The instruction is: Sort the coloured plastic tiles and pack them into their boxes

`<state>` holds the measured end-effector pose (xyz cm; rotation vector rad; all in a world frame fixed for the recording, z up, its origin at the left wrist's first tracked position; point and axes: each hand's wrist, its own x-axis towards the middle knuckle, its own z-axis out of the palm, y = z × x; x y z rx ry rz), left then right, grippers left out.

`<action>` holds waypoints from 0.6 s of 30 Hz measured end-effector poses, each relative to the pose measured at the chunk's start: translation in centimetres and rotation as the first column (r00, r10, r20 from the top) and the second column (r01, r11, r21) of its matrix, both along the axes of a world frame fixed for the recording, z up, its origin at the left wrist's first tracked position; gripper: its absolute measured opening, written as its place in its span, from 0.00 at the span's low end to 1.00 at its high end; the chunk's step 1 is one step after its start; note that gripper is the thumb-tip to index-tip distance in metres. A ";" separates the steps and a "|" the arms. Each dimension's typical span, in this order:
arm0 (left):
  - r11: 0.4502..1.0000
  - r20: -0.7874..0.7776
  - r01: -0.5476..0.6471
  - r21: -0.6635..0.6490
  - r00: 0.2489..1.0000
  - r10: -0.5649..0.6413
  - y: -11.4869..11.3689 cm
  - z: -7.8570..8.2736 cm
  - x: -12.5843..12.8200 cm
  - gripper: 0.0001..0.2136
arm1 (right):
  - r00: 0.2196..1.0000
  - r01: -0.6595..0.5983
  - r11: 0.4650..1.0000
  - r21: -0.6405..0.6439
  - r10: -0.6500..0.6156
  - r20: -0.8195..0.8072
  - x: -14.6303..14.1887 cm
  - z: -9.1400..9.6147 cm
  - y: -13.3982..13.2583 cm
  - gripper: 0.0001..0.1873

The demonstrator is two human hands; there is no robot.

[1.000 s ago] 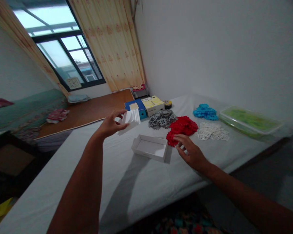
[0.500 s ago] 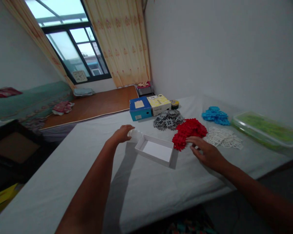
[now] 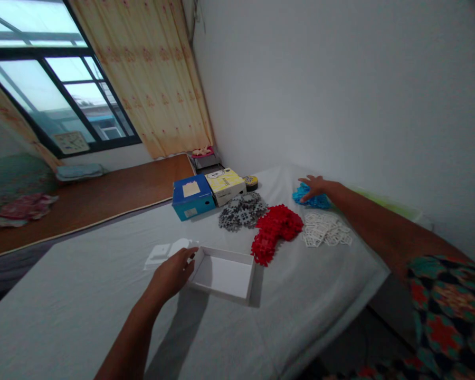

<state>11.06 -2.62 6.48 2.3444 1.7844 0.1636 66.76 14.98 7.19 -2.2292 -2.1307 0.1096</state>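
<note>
My left hand (image 3: 172, 273) rests on the left rim of an open white box (image 3: 224, 275) on the white sheet, fingers curled loosely over the edge. A white plastic insert (image 3: 167, 252) lies flat just beyond that hand. My right hand (image 3: 313, 187) reaches far across and lies on the pile of blue plastic pieces (image 3: 311, 199), fingers spread over it. A red pile (image 3: 274, 229), a grey pile (image 3: 242, 209) and a white pile (image 3: 323, 232) of the same kind of pieces lie between the box and the blue pile.
A blue box (image 3: 192, 197), a yellow box (image 3: 225, 185) and a small round tin (image 3: 251, 182) stand at the back of the sheet. A green tray (image 3: 396, 210) lies behind my right arm near the wall. The sheet's front edge drops off on the right.
My left hand put the white insert down beside the box and now touches the box rim. My right hand left the red pile and moved out to the blue pile. The view has shifted.
</note>
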 end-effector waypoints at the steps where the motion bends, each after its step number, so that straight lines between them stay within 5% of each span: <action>1: 1.000 0.015 -0.005 0.000 1.000 0.005 0.1 -0.2 -0.1 0.22 | 1.000 0.023 0.998 -0.059 -0.022 0.008 0.0 -0.7 0.7 0.65; 8: 0.999 0.064 -0.040 0.015 0.997 0.039 0.4 -0.9 -0.3 0.21 | 0.999 0.033 0.973 -0.228 -0.030 0.014 0.0 -2.3 3.1 0.63; 18: 0.996 0.107 -0.077 0.052 0.992 0.071 -0.1 -1.3 0.0 0.20 | 0.992 -0.110 0.993 -0.048 0.106 -0.072 0.3 -2.0 2.4 0.31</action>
